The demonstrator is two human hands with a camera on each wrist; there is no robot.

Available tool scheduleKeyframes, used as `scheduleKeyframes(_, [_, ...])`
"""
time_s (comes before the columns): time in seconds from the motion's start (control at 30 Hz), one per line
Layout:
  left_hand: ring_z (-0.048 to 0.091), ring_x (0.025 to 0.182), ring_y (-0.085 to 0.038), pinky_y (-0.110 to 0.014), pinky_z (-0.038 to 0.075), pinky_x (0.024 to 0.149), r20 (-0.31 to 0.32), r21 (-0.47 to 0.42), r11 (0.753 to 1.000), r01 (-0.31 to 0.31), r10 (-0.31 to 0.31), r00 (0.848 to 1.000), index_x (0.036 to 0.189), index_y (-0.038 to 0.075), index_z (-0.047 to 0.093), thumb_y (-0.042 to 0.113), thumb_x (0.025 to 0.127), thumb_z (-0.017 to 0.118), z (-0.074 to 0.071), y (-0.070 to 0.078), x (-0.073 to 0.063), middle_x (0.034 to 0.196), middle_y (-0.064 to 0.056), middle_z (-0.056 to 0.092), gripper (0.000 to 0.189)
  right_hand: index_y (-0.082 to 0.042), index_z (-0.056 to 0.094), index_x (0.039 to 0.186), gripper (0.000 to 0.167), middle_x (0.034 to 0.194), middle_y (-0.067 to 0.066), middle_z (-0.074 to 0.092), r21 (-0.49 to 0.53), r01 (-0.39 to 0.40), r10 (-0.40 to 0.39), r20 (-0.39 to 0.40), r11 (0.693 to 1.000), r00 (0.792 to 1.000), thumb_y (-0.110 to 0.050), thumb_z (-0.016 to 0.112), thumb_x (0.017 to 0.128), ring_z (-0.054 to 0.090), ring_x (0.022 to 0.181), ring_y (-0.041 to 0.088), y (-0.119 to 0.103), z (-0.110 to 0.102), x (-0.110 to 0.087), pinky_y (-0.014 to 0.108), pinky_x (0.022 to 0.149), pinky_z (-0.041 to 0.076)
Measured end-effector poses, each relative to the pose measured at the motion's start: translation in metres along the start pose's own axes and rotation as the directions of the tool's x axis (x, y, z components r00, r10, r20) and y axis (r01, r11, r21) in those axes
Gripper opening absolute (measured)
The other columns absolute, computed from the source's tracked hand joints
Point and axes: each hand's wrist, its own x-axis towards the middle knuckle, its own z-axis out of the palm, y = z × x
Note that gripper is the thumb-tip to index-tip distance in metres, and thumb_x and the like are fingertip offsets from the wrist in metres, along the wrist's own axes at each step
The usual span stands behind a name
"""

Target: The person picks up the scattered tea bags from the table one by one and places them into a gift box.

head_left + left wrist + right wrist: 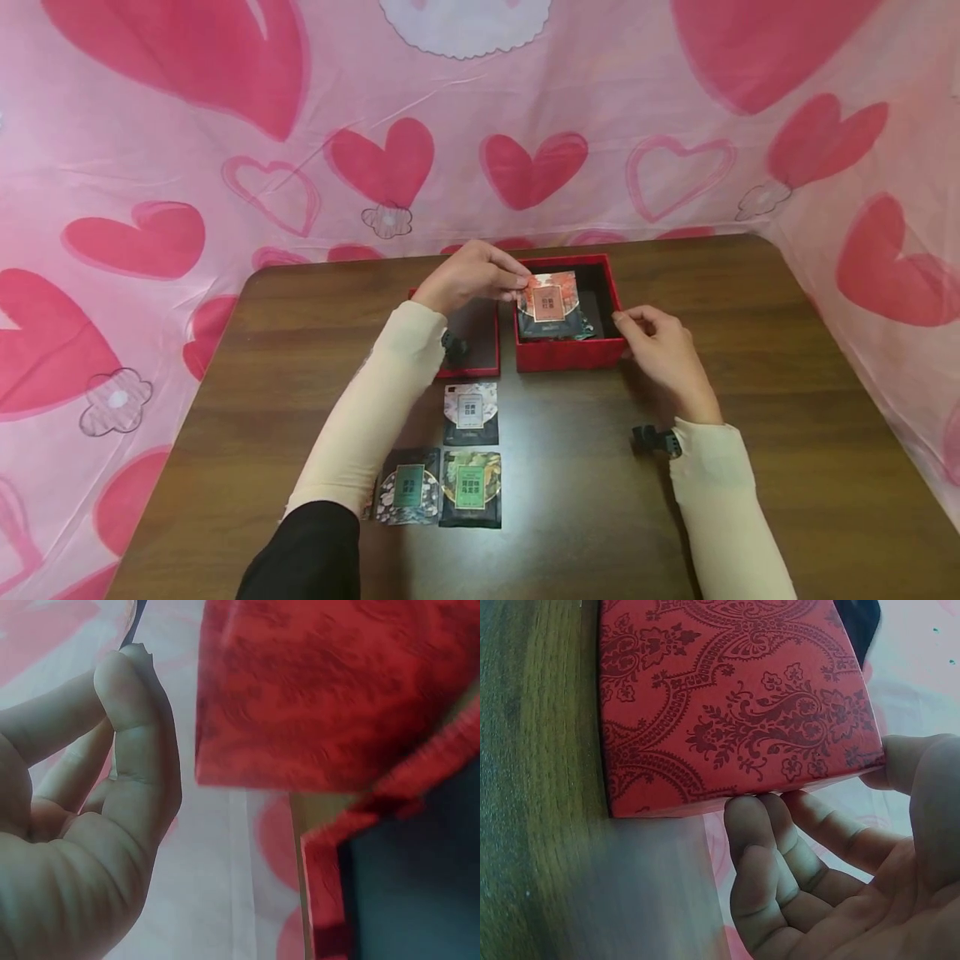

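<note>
My left hand (pixel 474 277) pinches the upper left corner of a tea sachet (pixel 551 321) with an orange top and dark bottom. It hangs over the open red box (pixel 570 357), overlapping the box's inside in the head view. Part of another sachet (pixel 588 327) shows within the box. My right hand (pixel 666 348) holds the box at its right front corner. In the right wrist view the thumb (pixel 892 769) is at the top edge, with fingertips against the patterned red side. Only a sliver of the pinched sachet appears in the left wrist view.
Left of the box lies its red-edged lid (pixel 480 360) with a dark inside, partly behind the left arm. Nearer on the wooden table lie a white sachet (pixel 471 415), a green sachet (pixel 471 490) and a dark floral sachet (pixel 409 488). A pink heart-print cloth (pixel 457 179) hangs behind.
</note>
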Motion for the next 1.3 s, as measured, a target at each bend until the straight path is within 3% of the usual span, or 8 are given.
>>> scheduleKeyframes(0.23, [0.065, 0.069, -0.020, -0.050, 0.053, 0.091, 0.005, -0.050, 0.998, 0.042, -0.042, 0.999, 0.101, -0.002, 0.077, 0.004, 0.090, 0.075, 0.011, 0.012, 0.013, 0.094, -0.018, 0.073, 0.013, -0.005, 0.065, 0.123, 0.053, 0.098, 0.015, 0.067, -0.002, 0.003, -0.003, 0.011, 1.000, 1.000, -0.051, 0.050, 0.103, 0.066, 0.082, 0.031, -0.002, 0.002, 0.001, 0.034, 0.070, 0.052])
scheduleKeyframes(0.33, [0.064, 0.067, -0.017, -0.046, 0.054, 0.088, -0.013, -0.062, 0.997, 0.047, -0.048, 0.999, 0.103, -0.003, 0.077, 0.004, 0.090, 0.075, 0.010, 0.012, 0.016, 0.094, -0.017, 0.073, 0.015, -0.004, 0.065, 0.124, 0.053, 0.100, 0.016, 0.067, 0.003, 0.003, -0.003, 0.019, 1.000, 1.000, -0.051, 0.049, 0.103, 0.066, 0.084, 0.032, -0.002, 0.003, 0.002, 0.034, 0.071, 0.053])
scheduleKeyframes(0.57, [0.066, 0.068, -0.017, -0.057, 0.046, 0.100, -0.018, -0.082, 0.996, 0.039, -0.041, 0.999, 0.105, -0.005, 0.076, 0.003, 0.090, 0.074, 0.009, 0.011, 0.019, 0.097, -0.017, 0.073, 0.016, -0.005, 0.064, 0.126, 0.053, 0.103, 0.016, 0.067, 0.020, -0.022, 0.022, 0.028, 1.000, 0.999, -0.051, 0.049, 0.103, 0.066, 0.086, 0.032, -0.001, 0.002, 0.002, 0.033, 0.072, 0.053])
scheduleKeyframes(0.7, [0.067, 0.069, -0.018, -0.055, 0.048, 0.098, -0.016, -0.102, 0.994, 0.039, -0.041, 0.999, 0.106, -0.006, 0.075, 0.000, 0.090, 0.074, 0.010, 0.011, 0.020, 0.099, -0.017, 0.074, 0.017, -0.005, 0.064, 0.125, 0.054, 0.102, 0.016, 0.067, 0.026, -0.034, 0.033, 0.032, 0.999, 0.999, -0.052, 0.049, 0.103, 0.065, 0.086, 0.032, -0.001, 0.003, 0.002, 0.034, 0.072, 0.053])
scheduleKeyframes(0.8, [0.068, 0.071, -0.019, -0.054, 0.050, 0.096, -0.012, -0.076, 0.996, 0.038, -0.039, 0.999, 0.106, -0.006, 0.075, 0.001, 0.089, 0.075, 0.011, 0.011, 0.020, 0.100, -0.018, 0.073, 0.018, -0.005, 0.065, 0.124, 0.053, 0.100, 0.016, 0.068, 0.030, -0.030, 0.030, 0.025, 0.999, 0.999, -0.052, 0.050, 0.102, 0.066, 0.085, 0.032, 0.000, 0.004, 0.002, 0.034, 0.071, 0.053])
scheduleKeyframes(1.03, [0.068, 0.075, -0.027, -0.056, 0.053, 0.089, -0.065, 0.110, 0.994, 0.024, -0.017, 0.998, 0.102, 0.001, 0.078, 0.014, 0.083, 0.084, 0.007, 0.007, 0.015, 0.091, -0.017, 0.074, 0.024, -0.005, 0.066, 0.124, 0.054, 0.100, 0.015, 0.069, 0.029, -0.012, 0.012, 0.014, 1.000, 1.000, -0.052, 0.051, 0.102, 0.067, 0.084, 0.032, 0.001, 0.002, 0.001, 0.034, 0.071, 0.052])
scheduleKeyframes(1.3, [0.069, 0.076, -0.027, -0.045, 0.058, 0.084, -0.070, 0.088, 0.996, 0.001, 0.005, 0.997, 0.100, 0.000, 0.079, 0.015, 0.083, 0.085, 0.000, 0.007, 0.004, 0.092, -0.019, 0.073, 0.024, -0.005, 0.064, 0.126, 0.056, 0.104, 0.016, 0.068, 0.031, -0.019, 0.018, 0.030, 0.999, 0.999, -0.053, 0.050, 0.102, 0.067, 0.086, 0.031, 0.002, -0.001, 0.001, 0.033, 0.073, 0.053])
